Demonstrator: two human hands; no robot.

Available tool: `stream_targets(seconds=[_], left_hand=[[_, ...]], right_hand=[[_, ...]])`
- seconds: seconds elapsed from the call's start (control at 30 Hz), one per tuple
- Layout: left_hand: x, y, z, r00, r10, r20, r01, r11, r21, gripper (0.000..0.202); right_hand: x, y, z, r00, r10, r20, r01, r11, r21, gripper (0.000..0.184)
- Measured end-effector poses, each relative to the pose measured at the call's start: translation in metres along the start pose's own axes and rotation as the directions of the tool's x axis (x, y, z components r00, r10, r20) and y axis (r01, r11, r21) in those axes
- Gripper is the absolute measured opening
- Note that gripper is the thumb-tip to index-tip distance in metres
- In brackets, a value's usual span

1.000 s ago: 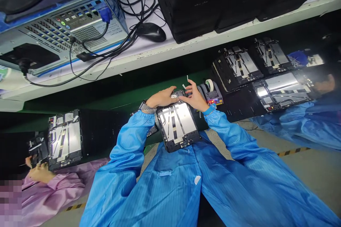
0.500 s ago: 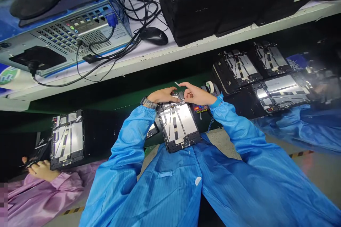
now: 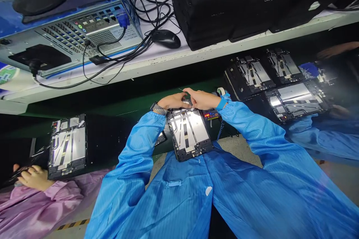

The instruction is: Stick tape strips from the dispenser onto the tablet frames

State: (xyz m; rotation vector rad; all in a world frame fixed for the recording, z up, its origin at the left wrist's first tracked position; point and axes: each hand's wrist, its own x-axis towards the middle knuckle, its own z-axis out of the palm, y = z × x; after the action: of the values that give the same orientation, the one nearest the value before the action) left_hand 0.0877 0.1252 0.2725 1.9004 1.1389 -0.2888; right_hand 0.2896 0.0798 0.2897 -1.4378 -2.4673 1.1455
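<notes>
Head view | opened tablet (image 3: 192, 130) is laid at bench (image 3: 106, 140) edge, near end apparently overhanging | far end is touched by left hand (image 3: 173, 101), thumb and forefinger spread; right hand (image 3: 201, 99) is curled there, hold indiscernible | tablet could be tipped by uneven pressure.

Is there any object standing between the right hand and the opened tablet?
Nothing visible stands between them. The right hand is at the far end of the tablet, beside the left hand; the exact contact is hidden.
</notes>
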Motion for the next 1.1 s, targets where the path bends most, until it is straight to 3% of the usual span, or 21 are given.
stream_targets(seconds=[0.43,0.8,0.97,1.1], left_hand=[[0.002,-0.001,0.001,1.000,0.015,0.001,-0.015,1.000,-0.018,0.082],[0.001,0.005,0.001,1.000,0.000,0.008,-0.001,1.000,0.019,0.079],[0.000,0.003,-0.002,1.000,-0.005,0.024,0.004,0.999,0.047,0.094],[0.003,-0.003,0.000,0.999,-0.030,0.019,0.030,0.999,0.028,0.100]], right_hand=[[0.002,-0.003,0.005,0.999,0.044,-0.018,-0.044,0.999,0.009,0.095],[0.010,-0.011,0.006,0.998,0.049,-0.050,-0.057,0.986,-0.159,0.098],[0.015,0.023,-0.009,0.980,0.110,-0.165,-0.121,0.991,-0.052,0.115],[0.005,0.061,-0.002,0.921,0.219,-0.321,-0.129,0.951,0.280,0.091]])
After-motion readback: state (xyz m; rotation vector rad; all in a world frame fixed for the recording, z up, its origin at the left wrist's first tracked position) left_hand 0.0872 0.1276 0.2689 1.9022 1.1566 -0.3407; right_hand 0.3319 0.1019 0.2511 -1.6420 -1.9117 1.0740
